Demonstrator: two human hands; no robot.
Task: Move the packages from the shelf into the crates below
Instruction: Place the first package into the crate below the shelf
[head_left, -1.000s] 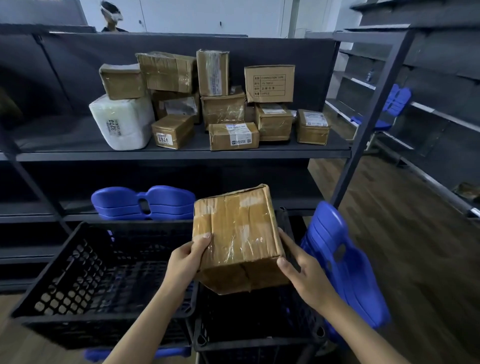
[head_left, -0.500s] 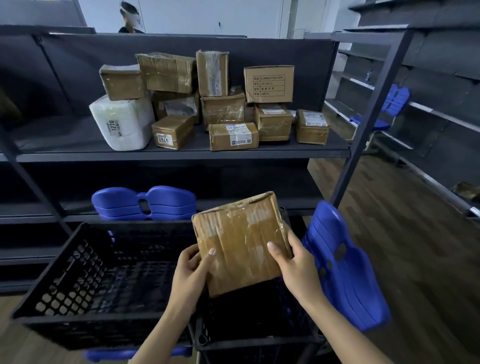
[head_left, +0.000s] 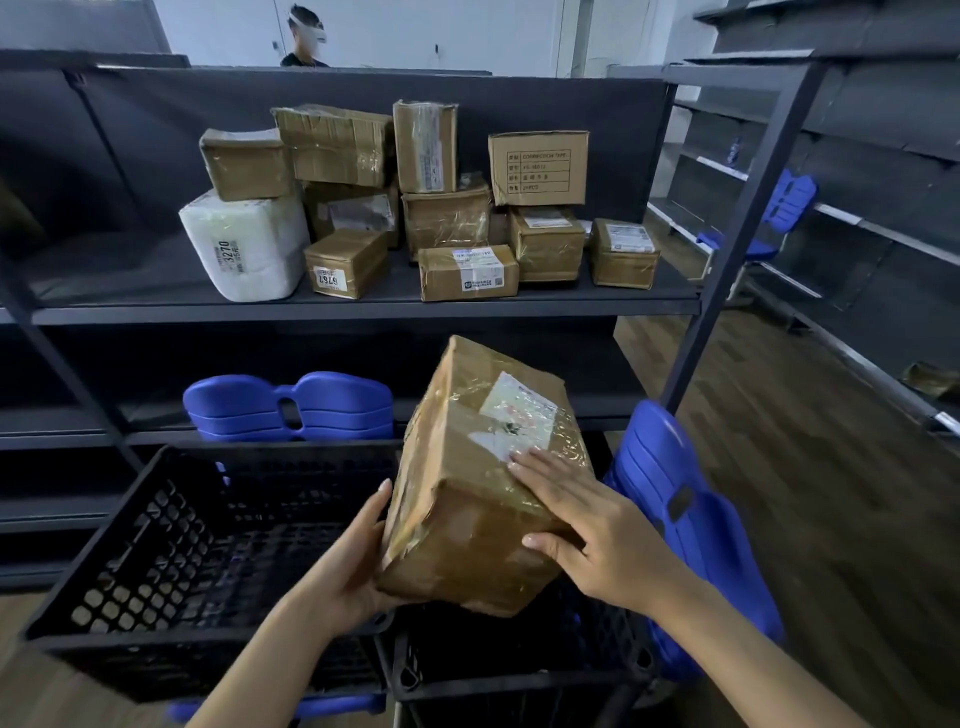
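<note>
**Package over the crate, drop coming up**

Head view: the taped brown cardboard package (head_left: 483, 467) hangs tilted just above the small black plastic crate (head_left: 519, 691), carried between both hands. This looks like the lowering step. The left hand (head_left: 358, 561) cradles the lower left corner, thumb lying up the side, fingers hidden underneath. The right hand (head_left: 597, 535) lies spread across the top face, thumb hooked onto the near face. Next, I'd say: level it, lower it inside the crate's rim, then let go. The box is scuffed, its near corner crumpled and torn. Glossy tape wrinkles all over it, and a white label sits on top by the right fingertips. Left of that crate sits a larger black lattice crate (head_left: 156, 519). Above and behind it, the dark metal shelf (head_left: 363, 314) holds the other packages.
</note>
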